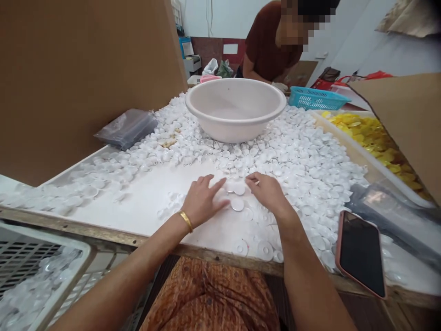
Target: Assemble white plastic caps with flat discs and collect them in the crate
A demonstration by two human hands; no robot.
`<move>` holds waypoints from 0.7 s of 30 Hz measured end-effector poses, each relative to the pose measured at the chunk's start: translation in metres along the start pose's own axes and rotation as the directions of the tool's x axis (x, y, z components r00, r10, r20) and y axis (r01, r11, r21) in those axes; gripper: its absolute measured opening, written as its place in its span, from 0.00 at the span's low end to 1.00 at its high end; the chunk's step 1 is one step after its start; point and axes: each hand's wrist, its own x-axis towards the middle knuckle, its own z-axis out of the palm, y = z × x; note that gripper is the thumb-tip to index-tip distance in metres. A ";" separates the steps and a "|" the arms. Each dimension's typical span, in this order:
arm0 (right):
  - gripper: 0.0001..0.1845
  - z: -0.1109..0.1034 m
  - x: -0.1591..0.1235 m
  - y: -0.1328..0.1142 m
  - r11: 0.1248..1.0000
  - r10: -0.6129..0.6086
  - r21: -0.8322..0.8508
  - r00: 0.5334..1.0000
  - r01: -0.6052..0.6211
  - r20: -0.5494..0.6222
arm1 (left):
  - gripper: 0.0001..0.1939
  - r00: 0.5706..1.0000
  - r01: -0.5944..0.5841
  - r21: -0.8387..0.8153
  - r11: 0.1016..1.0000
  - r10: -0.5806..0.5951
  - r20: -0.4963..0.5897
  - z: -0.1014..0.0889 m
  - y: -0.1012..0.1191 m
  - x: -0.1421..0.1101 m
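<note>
Many small white round plastic pieces [292, 165] cover the white tabletop [138, 197]. My left hand [203, 197], with a gold bracelet at its wrist, is low over the table, thumb and index finger spread apart beside a few white discs [237, 203]. Across from it, my right hand [263, 188] reaches the near edge of the pile. Its thumb and fingertips are bent close together by the discs; whether a piece is between them is too small to make out. A big white basin [236, 124] stands on the pile beyond both hands.
At the right edge lies a phone [361, 253] beside clear plastic bags [396, 225]. Yellow pieces [372, 138] fill a tray at the right. Cardboard [86, 82] rises at left, above a crate [79, 257] of white pieces. A person [265, 46] leans over near a blue basket [317, 98].
</note>
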 end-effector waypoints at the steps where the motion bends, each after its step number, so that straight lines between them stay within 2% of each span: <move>1: 0.17 0.002 -0.002 -0.001 0.999 -0.033 -0.003 0.997 0.033 0.073 | 0.37 0.998 -0.058 -0.006 0.998 0.058 0.037 0.003 0.004 0.006; 3: 0.29 0.008 -0.007 -0.004 0.995 -0.087 -0.037 0.980 0.095 0.178 | 0.47 0.985 -0.122 -0.006 0.992 0.122 0.123 0.010 0.008 0.016; 5: 0.38 0.014 -0.010 -0.006 0.987 -0.129 -0.063 0.962 0.148 0.240 | 0.47 0.977 -0.121 -0.010 0.993 0.121 0.175 0.014 0.008 0.023; 6: 0.40 0.016 -0.011 -0.007 0.984 -0.147 -0.056 0.954 0.167 0.261 | 0.45 0.975 -0.111 -0.023 0.994 0.113 0.189 0.015 0.008 0.026; 9: 0.35 0.024 -0.012 -0.009 0.975 -0.213 0.005 0.936 0.220 0.282 | 0.39 0.965 -0.086 -0.105 0.991 0.110 0.239 0.013 0.008 0.032; 13: 0.25 0.038 -0.008 -0.002 0.970 -0.240 0.084 0.954 0.228 0.180 | 0.31 0.940 -0.029 -0.171 0.985 0.085 0.331 0.015 0.012 0.038; 16: 0.21 0.044 -0.003 0.003 0.968 -0.138 0.229 0.982 0.106 0.129 | 0.27 0.961 0.046 -0.236 0.971 0.022 0.277 0.020 0.014 0.038; 18: 0.22 0.039 -0.003 0.002 0.938 -0.060 0.348 0.986 0.002 0.154 | 0.25 0.977 0.114 -0.319 0.941 -0.047 0.208 0.019 0.014 0.035; 21: 0.25 0.022 -0.009 -0.014 0.873 -0.079 0.485 0.970 -0.043 0.229 | 0.26 0.983 0.180 -0.488 0.854 -0.135 0.127 0.007 0.009 0.021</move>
